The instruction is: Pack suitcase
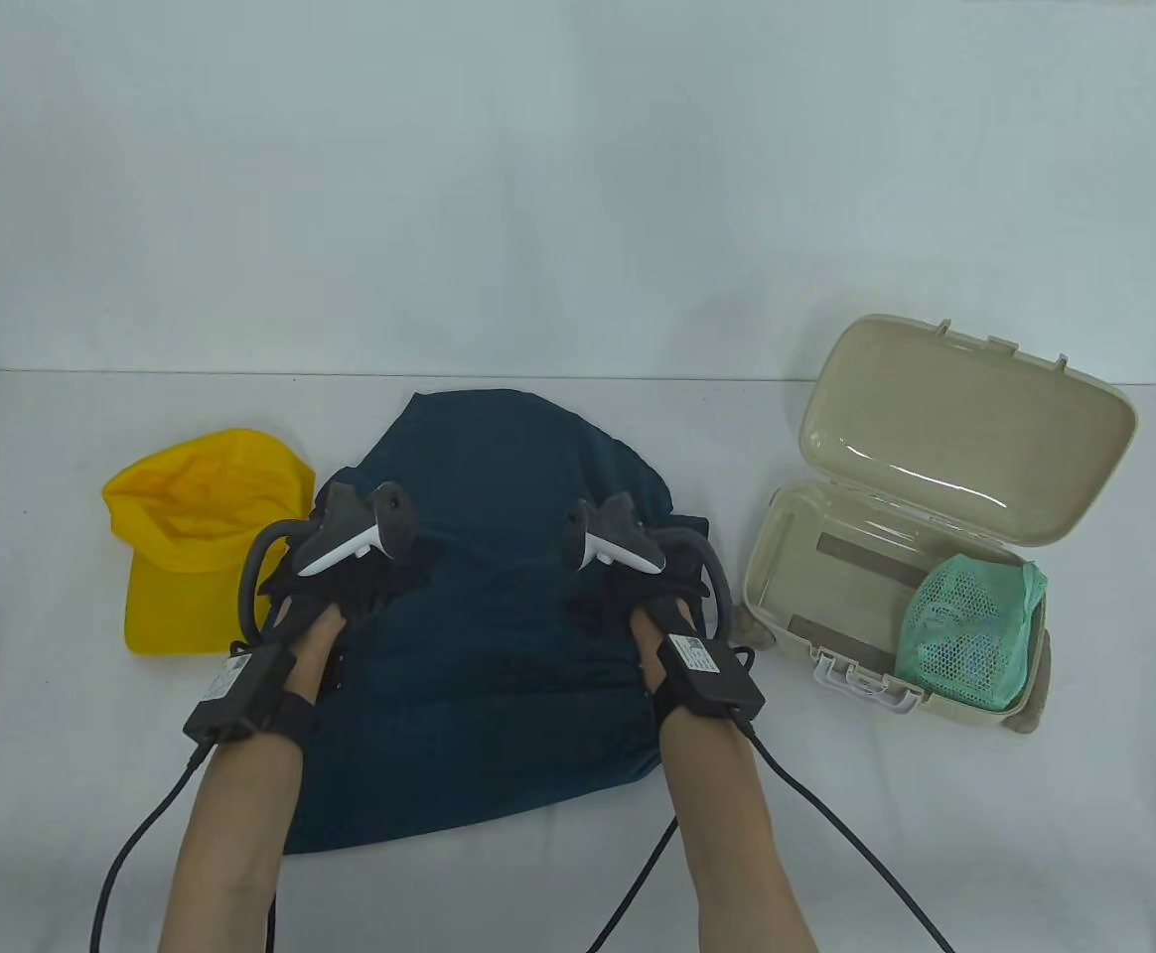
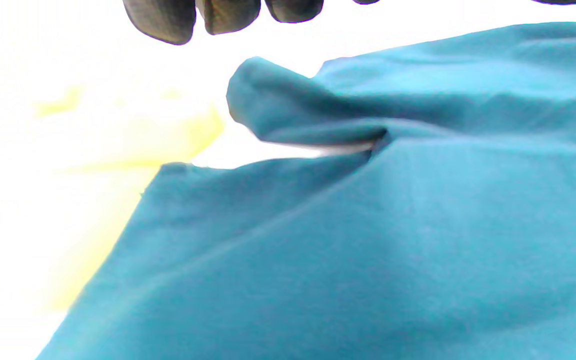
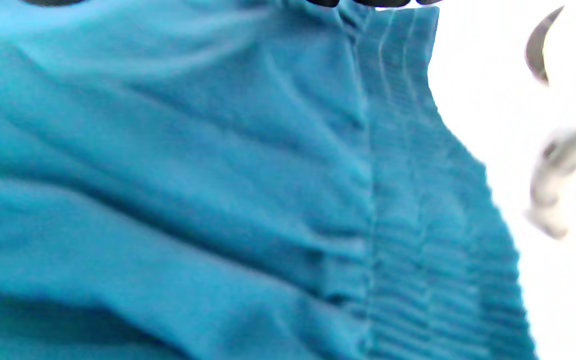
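A dark teal knit garment point(image 1: 499, 635) lies spread on the white table between both hands. My left hand point(image 1: 340, 586) is over its left edge. In the left wrist view its fingertips point(image 2: 163, 20) hang above a raised fold of the garment point(image 2: 368, 240) without touching it. My right hand point(image 1: 628, 596) is at the garment's right edge, where wrinkles gather toward it. In the right wrist view the ribbed hem point(image 3: 418, 200) runs up to the fingertips point(image 3: 368, 2), which seem to pinch it. The beige suitcase point(image 1: 787, 556) stands open at the right and holds a green mesh pouch point(image 1: 970, 630).
A yellow cap point(image 1: 196, 536) lies just left of the garment, close to my left hand. The suitcase lid point(image 1: 965, 427) leans back toward the far right. A tan object point(image 1: 1030, 715) peeks out under the case's right corner. Cables trail from both wrists to the near edge.
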Tool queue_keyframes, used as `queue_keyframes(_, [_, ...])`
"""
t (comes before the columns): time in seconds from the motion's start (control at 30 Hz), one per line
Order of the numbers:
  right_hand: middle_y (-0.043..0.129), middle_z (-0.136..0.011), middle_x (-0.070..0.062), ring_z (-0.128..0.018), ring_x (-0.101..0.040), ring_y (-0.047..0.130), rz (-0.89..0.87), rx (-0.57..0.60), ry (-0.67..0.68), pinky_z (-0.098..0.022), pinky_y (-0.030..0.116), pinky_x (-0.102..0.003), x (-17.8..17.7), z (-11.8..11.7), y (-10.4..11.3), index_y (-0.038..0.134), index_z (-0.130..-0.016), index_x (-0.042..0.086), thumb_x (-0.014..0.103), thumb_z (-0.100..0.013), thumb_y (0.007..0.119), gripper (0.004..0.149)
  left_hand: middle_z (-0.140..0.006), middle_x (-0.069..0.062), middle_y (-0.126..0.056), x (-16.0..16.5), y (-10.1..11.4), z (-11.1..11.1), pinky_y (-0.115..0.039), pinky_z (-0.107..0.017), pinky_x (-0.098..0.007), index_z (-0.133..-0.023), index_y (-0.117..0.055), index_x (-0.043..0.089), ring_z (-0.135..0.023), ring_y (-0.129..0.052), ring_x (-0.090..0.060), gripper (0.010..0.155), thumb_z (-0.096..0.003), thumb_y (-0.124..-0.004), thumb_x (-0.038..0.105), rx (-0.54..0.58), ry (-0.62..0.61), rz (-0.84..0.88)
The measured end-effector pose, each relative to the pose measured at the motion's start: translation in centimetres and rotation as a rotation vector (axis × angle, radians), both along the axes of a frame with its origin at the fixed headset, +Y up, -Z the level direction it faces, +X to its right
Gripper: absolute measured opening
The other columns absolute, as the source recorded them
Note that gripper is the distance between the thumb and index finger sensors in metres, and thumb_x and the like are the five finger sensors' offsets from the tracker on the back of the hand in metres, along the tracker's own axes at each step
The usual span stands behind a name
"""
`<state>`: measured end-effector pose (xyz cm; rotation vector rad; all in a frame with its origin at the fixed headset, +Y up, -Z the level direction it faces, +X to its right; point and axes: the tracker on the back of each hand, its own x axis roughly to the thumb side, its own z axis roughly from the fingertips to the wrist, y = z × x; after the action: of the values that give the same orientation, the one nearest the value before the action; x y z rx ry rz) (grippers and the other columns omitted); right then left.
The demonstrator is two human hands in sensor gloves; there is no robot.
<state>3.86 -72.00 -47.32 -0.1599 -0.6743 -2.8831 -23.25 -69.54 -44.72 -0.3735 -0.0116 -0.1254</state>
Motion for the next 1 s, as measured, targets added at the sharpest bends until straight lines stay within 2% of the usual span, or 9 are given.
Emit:
queue_keyframes(0.07, [0.035,-0.121,-0.017,-0.109,-0.051,0.047,-0.043,0.053,0.050,-0.075,0.051,-0.063,0.1,1.1,2.2,0.029,-0.113,0.015,0.072,-0.043,0.053,0.094,-0.124,-0.008,-0.020,-0.3,1.4,1.7,-0.048,-0.079,-0.060,-0.114,-0.019,0.028,-0.115,-0.034,-0.043,0.091,-0.0420,-0.054,0.071,-0.003,-0.046,0.037])
queue_keyframes(0.23, [0.043,-0.120,-0.015,-0.106,-0.044,0.062,-0.094,0.162,0.199,-0.072,0.061,-0.060,0.6,5.0,6.7,0.035,-0.113,0.017,0.071,-0.044,0.054,0.090,-0.124,-0.009,-0.024,-0.7,4.0,6.8,-0.051,-0.079,-0.060,-0.115,-0.022,0.025,-0.115,-0.040,-0.042,0.094,-0.0417,-0.059,0.071,0.011,-0.134,0.037])
queue_keyframes(0.33, [0.054,-0.117,-0.013,-0.102,-0.040,0.070,-0.085,0.225,0.283,-0.070,0.065,-0.057,1.2,7.9,8.5,0.042,-0.112,0.017,0.069,-0.045,0.057,0.086,-0.123,-0.010,-0.028,-0.5,4.3,9.8,-0.052,-0.079,-0.060,-0.114,-0.023,0.025,-0.115,-0.044,-0.039,0.095,-0.0412,-0.062,0.070,-0.016,-0.201,-0.047])
queue_keyframes(0.43, [0.060,-0.113,-0.011,-0.097,-0.036,0.075,-0.075,0.261,0.342,-0.069,0.069,-0.054,2.0,10.5,9.2,0.047,-0.111,0.018,0.068,-0.045,0.060,0.083,-0.123,-0.009,-0.033,-0.1,3.7,12.5,-0.054,-0.079,-0.059,-0.114,-0.025,0.026,-0.114,-0.050,-0.037,0.096,-0.0398,-0.065,0.070,-0.052,-0.261,-0.123])
queue_keyframes(0.5, [0.063,-0.111,-0.010,-0.095,-0.034,0.077,-0.073,0.257,0.360,-0.068,0.071,-0.053,2.5,11.7,8.9,0.049,-0.110,0.019,0.067,-0.045,0.061,0.081,-0.122,-0.009,-0.035,0.3,3.1,13.8,-0.055,-0.078,-0.058,-0.114,-0.026,0.025,-0.113,-0.052,-0.036,0.096,-0.0393,-0.067,0.070,-0.085,-0.293,-0.180])
queue_keyframes(0.63, [0.066,-0.108,-0.009,-0.092,-0.032,0.079,-0.037,0.213,0.383,-0.067,0.072,-0.050,3.5,13.4,6.8,0.051,-0.109,0.020,0.066,-0.045,0.064,0.079,-0.120,-0.005,-0.044,1.4,1.5,15.6,-0.058,-0.078,-0.057,-0.112,-0.033,0.026,-0.110,-0.060,-0.032,0.093,-0.0386,-0.068,0.070,-0.162,-0.364,-0.293])
queue_keyframes(0.73, [0.067,-0.107,-0.007,-0.091,-0.030,0.080,0.007,0.177,0.400,-0.067,0.073,-0.049,4.0,14.3,4.4,0.052,-0.108,0.022,0.066,-0.045,0.065,0.078,-0.118,-0.003,-0.047,2.4,-0.7,16.5,-0.058,-0.078,-0.056,-0.111,-0.035,0.025,-0.108,-0.064,-0.031,0.090,-0.0391,-0.068,0.069,-0.268,-0.396,-0.350])
queue_keyframes(0.8, [0.067,-0.107,-0.007,-0.092,-0.030,0.079,0.035,0.154,0.410,-0.067,0.073,-0.049,4.4,14.8,3.1,0.052,-0.108,0.022,0.065,-0.044,0.065,0.078,-0.117,-0.003,-0.050,2.7,-1.8,16.8,-0.060,-0.077,-0.055,-0.110,-0.037,0.025,-0.106,-0.066,-0.030,0.089,-0.0388,-0.067,0.069,-0.290,-0.420,-0.427])
queue_keyframes(1.0, [0.067,-0.107,-0.005,-0.091,-0.029,0.080,0.092,0.109,0.418,-0.067,0.074,-0.048,5.7,15.6,0.0,0.053,-0.107,0.024,0.064,-0.044,0.067,0.076,-0.111,-0.002,-0.061,2.2,-3.4,17.4,-0.065,-0.074,-0.054,-0.106,-0.048,0.024,-0.099,-0.076,-0.028,0.084,-0.0382,-0.067,0.070,-0.351,-0.415,-0.477])
